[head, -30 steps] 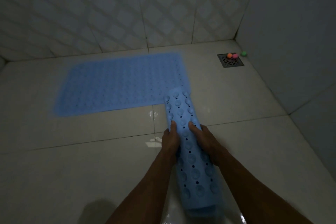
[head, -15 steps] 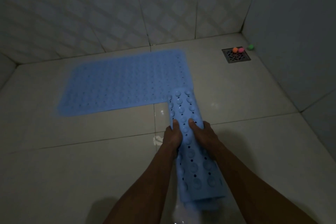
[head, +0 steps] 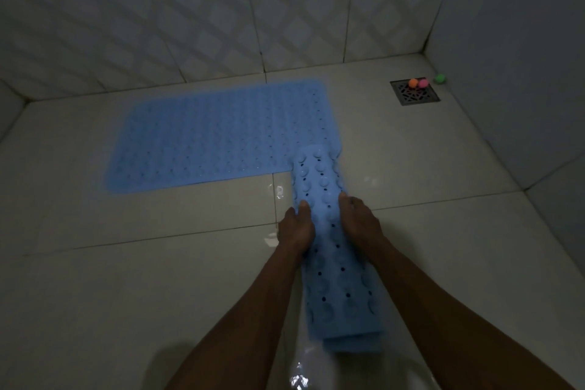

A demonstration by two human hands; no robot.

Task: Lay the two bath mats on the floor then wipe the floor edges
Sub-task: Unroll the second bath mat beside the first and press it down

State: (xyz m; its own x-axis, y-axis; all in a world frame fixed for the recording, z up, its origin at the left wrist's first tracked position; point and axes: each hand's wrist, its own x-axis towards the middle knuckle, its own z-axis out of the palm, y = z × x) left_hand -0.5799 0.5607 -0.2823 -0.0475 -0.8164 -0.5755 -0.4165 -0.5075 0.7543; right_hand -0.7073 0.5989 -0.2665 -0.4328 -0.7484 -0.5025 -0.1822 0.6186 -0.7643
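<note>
One blue bath mat (head: 215, 133) lies flat on the tiled floor near the back wall. A second blue mat (head: 335, 263), rolled or folded into a long bundle with its suction cups outward, lies lengthwise in front of me, its far end over the flat mat's near right corner. My left hand (head: 296, 228) grips the bundle's left side and my right hand (head: 359, 222) grips its right side, thumbs on top. The bundle's near end rests close to the floor between my forearms.
A square metal floor drain (head: 414, 92) sits in the back right corner with an orange ball (head: 413, 82) and a pink ball (head: 423, 83) on it; a green ball (head: 439, 78) lies by the right wall. Tiled walls close the back and right. The floor shines wet near my hands.
The folded mat has come lower and its near end has come fully into view; both hands keep their grip on it. The camera has shifted slightly.
</note>
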